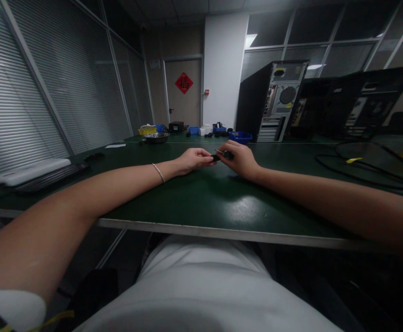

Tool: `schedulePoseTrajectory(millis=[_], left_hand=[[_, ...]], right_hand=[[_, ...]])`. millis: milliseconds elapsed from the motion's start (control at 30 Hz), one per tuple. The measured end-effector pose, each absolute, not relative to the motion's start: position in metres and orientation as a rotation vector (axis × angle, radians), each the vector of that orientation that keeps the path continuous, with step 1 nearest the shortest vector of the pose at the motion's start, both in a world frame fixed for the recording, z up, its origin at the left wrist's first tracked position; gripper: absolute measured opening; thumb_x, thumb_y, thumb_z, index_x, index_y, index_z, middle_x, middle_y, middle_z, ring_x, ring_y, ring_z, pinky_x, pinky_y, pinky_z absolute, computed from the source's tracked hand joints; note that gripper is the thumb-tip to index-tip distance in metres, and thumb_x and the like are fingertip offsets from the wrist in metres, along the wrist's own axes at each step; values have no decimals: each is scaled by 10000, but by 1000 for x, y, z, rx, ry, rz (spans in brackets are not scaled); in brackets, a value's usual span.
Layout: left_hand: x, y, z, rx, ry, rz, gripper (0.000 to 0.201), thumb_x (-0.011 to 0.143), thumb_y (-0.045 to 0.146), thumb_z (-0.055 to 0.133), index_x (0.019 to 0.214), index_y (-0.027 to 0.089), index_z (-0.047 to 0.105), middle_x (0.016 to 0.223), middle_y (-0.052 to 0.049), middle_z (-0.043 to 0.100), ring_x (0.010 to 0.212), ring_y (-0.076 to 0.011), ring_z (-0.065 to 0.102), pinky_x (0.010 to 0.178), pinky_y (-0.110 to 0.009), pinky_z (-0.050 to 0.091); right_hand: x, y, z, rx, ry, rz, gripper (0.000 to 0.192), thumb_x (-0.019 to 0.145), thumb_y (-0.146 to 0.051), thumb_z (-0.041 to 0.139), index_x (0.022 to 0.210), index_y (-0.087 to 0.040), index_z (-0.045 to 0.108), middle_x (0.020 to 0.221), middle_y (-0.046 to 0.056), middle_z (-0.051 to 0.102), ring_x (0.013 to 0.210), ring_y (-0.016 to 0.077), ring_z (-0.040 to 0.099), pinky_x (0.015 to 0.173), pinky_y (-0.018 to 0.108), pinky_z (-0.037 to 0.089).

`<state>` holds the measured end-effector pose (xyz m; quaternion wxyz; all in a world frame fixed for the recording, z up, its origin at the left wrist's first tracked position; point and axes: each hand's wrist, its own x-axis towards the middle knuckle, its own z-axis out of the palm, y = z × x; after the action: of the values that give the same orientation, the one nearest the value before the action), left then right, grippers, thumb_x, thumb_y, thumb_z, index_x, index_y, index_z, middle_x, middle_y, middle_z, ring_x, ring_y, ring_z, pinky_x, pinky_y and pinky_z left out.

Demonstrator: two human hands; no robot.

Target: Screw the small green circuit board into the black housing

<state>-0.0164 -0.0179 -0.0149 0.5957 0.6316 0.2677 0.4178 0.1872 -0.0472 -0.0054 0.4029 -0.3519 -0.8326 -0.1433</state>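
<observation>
Both my arms reach out over a dark green table (204, 203). My left hand (192, 160), with a thin bracelet at the wrist, pinches one end of a small black part (221, 157). My right hand (240, 158) grips the other end of the same part, fingers curled over it. The two hands meet just above the table top, far from my body. The part is mostly hidden by my fingers, so its shape is unclear.
A keyboard (35, 174) lies at the left edge. Black cables (364, 168) loop at the right. Computer towers (274, 101) stand at the back right. A blue bin (240, 136), a metal bowl (156, 137) and small containers sit further back.
</observation>
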Motion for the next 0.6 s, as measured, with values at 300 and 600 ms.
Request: schedulePoseTrajectory(millis=[300,600], left_hand=[[-17,-23,-11,1408,605,961,91,781,90,699,801,75,612,827,-84,715,821,-159,713,966,-361,476],[-16,-22,-13,1437,615,981,330,715,34,728,1012,115,609,906,-65,701,831,-155,695,934,-379,484]], right_hand=[[188,-51,-6,-836,-2179,-454,138,878,-279,560,925,-224,679,963,54,672,821,205,631,623,268,408],[188,-48,-8,-810,-2170,-401,169,885,-305,562,973,-215,676,967,64,673,841,209,641,671,285,457]])
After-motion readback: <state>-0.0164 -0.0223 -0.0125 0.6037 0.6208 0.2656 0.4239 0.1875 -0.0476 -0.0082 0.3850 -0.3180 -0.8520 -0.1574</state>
